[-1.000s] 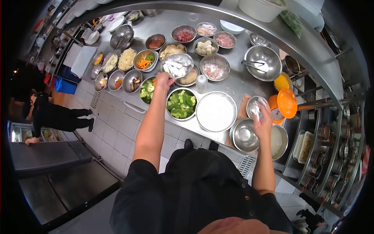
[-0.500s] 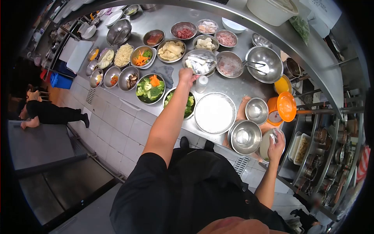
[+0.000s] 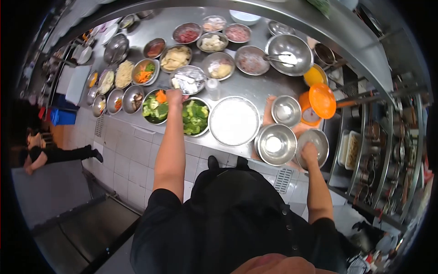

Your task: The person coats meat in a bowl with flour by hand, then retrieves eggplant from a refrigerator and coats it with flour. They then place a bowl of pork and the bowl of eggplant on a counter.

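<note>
My left hand (image 3: 174, 97) grips the near rim of a metal bowl (image 3: 188, 80) holding pale pieces under shiny clear film. A bowl with a pale yellow lump (image 3: 221, 70) stands just to its right, and a white-capped bottle (image 3: 212, 89) is beside them. Close to my left wrist are two bowls of broccoli (image 3: 195, 119), one with orange carrot on top. My right hand (image 3: 310, 151) is closed inside a metal bowl (image 3: 320, 141) at the counter's near right; what its fingers hold is hidden.
A wide round pan with a white surface (image 3: 234, 121) lies mid-counter. Empty metal bowls (image 3: 276, 144) and an orange container (image 3: 322, 100) stand right of it. Bowls of meat and noodles (image 3: 124, 74) line the back and left. An overhead shelf edge (image 3: 191, 8) crosses above; another person (image 3: 54, 157) is left.
My left hand has carried the film-covered bowl leftward, uncovering the bowl with the yellow lump. My right hand has moved down into its bowl. The whole view has shifted.
</note>
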`<state>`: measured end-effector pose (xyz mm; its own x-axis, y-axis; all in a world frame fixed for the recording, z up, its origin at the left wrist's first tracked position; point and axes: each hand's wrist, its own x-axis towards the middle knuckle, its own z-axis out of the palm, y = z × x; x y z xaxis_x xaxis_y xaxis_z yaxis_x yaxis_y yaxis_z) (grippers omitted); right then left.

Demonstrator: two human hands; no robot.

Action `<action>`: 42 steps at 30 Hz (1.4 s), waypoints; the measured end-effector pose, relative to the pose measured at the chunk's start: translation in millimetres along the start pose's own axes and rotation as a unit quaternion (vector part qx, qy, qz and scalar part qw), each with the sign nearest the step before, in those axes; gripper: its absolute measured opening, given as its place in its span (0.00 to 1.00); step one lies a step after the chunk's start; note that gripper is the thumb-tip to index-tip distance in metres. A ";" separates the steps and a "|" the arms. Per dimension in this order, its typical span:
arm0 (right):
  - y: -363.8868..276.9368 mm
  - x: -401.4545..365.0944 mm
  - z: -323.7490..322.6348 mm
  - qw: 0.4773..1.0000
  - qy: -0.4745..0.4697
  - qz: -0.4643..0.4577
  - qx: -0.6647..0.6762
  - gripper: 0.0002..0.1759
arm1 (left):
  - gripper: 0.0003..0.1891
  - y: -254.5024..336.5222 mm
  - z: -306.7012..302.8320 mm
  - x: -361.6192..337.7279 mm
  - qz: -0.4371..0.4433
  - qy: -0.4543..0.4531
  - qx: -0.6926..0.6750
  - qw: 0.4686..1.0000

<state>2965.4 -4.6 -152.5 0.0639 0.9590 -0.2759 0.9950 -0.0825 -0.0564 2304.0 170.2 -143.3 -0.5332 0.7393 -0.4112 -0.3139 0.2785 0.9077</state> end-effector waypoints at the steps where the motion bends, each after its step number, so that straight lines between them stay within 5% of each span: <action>1: 5.3 8.4 7.9 0.999 -0.012 -0.023 -0.039 0.12 | 0.11 -3.0 1.7 -1.9 -0.010 0.006 -0.003 1.000; 6: 17.2 20.0 -4.1 0.995 0.042 -0.073 0.055 0.09 | 0.16 10.5 -5.0 -25.7 0.007 0.015 0.064 0.998; 8: -2.4 7.1 -55.1 0.991 0.078 -0.097 0.056 0.09 | 0.19 39.7 -9.0 -57.4 0.091 0.065 0.179 0.978; 11: -48.8 0.5 -133.2 0.991 0.108 0.006 0.084 0.07 | 0.19 57.0 -25.9 -102.7 0.165 0.076 0.115 0.977; 16: -112.9 13.2 -128.0 0.936 0.078 -0.200 0.278 0.06 | 0.11 26.1 -71.0 -205.2 0.222 0.133 0.147 0.955; 18: -117.0 22.6 -101.1 0.964 0.069 -0.219 0.132 0.08 | 0.10 4.3 -94.9 -244.2 0.189 0.124 0.187 0.956; 28: -134.9 -3.6 -114.9 0.970 0.151 -0.183 0.054 0.12 | 0.12 -127.3 -279.0 -305.3 0.036 0.208 0.182 0.960; 31: -131.6 -0.4 -145.2 0.984 0.084 -0.142 0.061 0.15 | 0.15 -135.5 -338.8 -302.1 -0.075 0.220 0.093 0.968; 33: -141.7 -4.3 -179.3 0.985 0.081 -0.128 0.085 0.09 | 0.16 -139.1 -382.2 -298.0 -0.061 0.240 0.070 0.966; 38: -291.2 -22.6 -223.5 0.931 0.061 -0.244 0.266 0.05 | 0.16 -136.2 -492.8 -295.3 -0.048 0.261 0.008 0.964; 40: -427.8 -79.4 -232.3 0.815 -0.077 -0.286 0.499 0.09 | 0.16 -116.4 -529.8 -309.0 -0.040 0.298 -0.008 0.954; 42: -499.6 -68.2 -223.8 0.825 -0.144 -0.353 0.418 0.21 | 0.16 -98.6 -568.3 -321.7 -0.031 0.336 -0.022 0.941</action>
<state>2481.2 31.9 109.1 -0.6489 0.7541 -0.1011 0.3686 0.1954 -0.9088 2060.0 -443.5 -148.0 -0.8848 0.1637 -0.4363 -0.3845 0.2723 0.8820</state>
